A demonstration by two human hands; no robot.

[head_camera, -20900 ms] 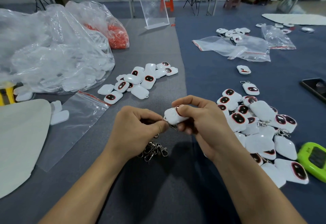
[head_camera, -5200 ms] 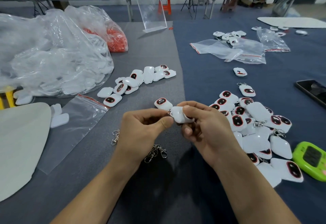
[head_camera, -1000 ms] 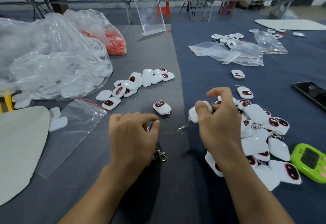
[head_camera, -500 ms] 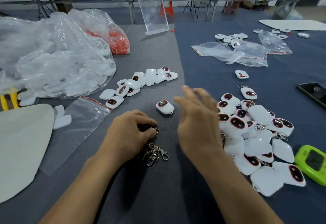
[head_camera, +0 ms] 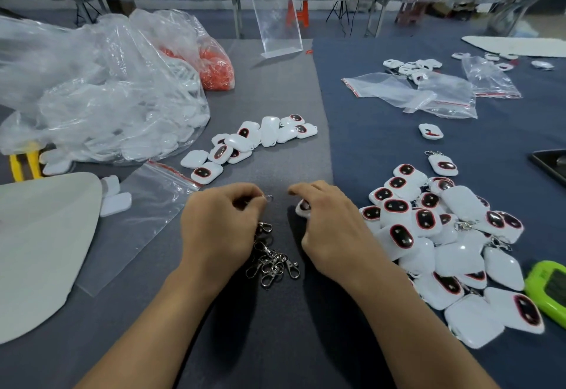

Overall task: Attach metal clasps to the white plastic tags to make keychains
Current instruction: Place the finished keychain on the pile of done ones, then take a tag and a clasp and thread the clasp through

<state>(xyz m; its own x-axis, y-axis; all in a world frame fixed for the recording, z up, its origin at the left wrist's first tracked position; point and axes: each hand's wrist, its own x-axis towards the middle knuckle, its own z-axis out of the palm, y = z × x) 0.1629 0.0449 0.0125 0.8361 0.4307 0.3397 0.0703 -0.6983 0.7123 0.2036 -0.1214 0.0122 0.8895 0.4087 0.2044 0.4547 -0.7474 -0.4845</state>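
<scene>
My left hand (head_camera: 220,226) pinches a metal clasp (head_camera: 268,198) between thumb and fingertips, just above the loose pile of clasps (head_camera: 272,263) on the grey mat. Close to its right, my right hand (head_camera: 330,226) has its fingers curled over a single white tag (head_camera: 302,208) with a dark red-rimmed face, which is mostly hidden under the fingers. A row of white tags (head_camera: 251,143) lies further back on the mat. To the right, a heap of tags with clasps (head_camera: 428,235) is on the blue cloth.
A big clear bag of white tags (head_camera: 101,88) and a bag of orange parts (head_camera: 214,67) fill the left. Flat zip bags (head_camera: 147,204) (head_camera: 413,94), a white board (head_camera: 39,250), a green device (head_camera: 548,290), a phone (head_camera: 551,165) and an acrylic stand (head_camera: 277,21) surround the work spot.
My right hand, open half a second ago, has come down and curled over the single tag on the mat. My left hand has raised one clasp from the pile.
</scene>
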